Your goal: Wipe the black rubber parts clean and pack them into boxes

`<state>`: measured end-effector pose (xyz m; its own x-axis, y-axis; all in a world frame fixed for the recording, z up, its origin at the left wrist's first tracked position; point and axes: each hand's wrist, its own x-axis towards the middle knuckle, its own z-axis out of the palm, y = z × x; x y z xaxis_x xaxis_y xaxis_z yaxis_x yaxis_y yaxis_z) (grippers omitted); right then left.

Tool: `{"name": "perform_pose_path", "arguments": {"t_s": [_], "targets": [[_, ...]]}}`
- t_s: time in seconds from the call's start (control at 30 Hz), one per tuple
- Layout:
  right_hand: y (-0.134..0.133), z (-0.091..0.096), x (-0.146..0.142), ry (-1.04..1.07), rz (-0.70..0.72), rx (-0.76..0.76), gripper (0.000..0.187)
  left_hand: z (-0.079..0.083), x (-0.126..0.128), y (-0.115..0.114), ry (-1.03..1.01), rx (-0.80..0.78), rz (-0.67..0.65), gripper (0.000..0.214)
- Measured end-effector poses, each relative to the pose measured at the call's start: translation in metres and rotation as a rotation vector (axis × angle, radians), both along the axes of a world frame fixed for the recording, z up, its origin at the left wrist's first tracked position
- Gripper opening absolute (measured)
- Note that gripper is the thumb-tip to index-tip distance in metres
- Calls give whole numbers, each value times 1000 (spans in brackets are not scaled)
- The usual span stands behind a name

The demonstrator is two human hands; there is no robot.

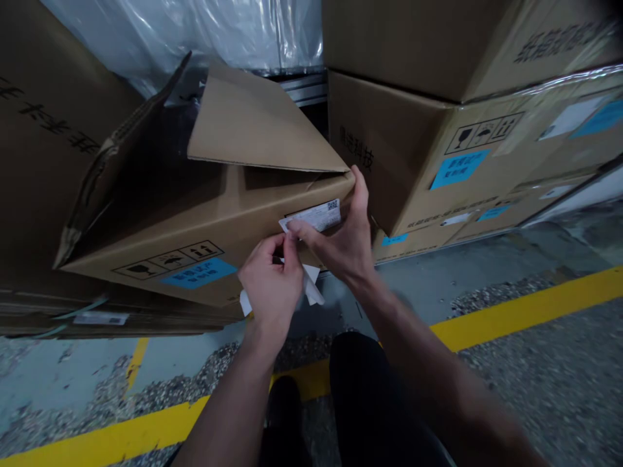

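A cardboard box (185,220) stands in front of me with its top flaps (263,123) raised. On its side is a white printed label (316,216) with a square code. My right hand (348,237) is spread over the box's right corner, its thumb on the label's left end and its index finger up at the top edge. Close beside that thumb, my left hand (275,275) is closed in a pinch. Crumpled white paper (311,285) sticks out from below it; its fingers hide part of the paper. A blue sticker (199,272) is left of my hands.
Stacked, taped cartons (403,143) with blue stickers stand at the right. A large carton (43,130) rises at the left, above flattened cardboard (160,321). Clear plastic sheeting (219,29) hangs behind. A yellow line (535,308) crosses the worn floor.
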<state>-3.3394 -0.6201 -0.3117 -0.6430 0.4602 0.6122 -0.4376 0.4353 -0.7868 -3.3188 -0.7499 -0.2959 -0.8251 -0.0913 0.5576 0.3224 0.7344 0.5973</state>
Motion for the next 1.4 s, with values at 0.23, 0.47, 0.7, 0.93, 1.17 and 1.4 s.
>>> {"name": "perform_pose_path", "arguments": {"t_s": [0.23,0.47,0.7,0.93,1.17,1.4], "targets": [[-22,-3,-10,10,-32,-83,122,5,0,-3,-46,0,19,25],[-27,-16,-19,25,-54,-99,127,14,5,-9,-112,-29,39,21],[-33,-29,-27,79,-195,30,126,30,-2,-46,-131,-10,271,14],[-38,-29,-19,-5,-130,-21,129,34,-6,-54,-33,8,236,12],[-43,-39,-18,-68,-159,-33,128,30,-9,-59,-48,-4,268,14],[-16,-44,-7,33,39,5,130,30,-2,-35,-119,-122,260,36]]}}
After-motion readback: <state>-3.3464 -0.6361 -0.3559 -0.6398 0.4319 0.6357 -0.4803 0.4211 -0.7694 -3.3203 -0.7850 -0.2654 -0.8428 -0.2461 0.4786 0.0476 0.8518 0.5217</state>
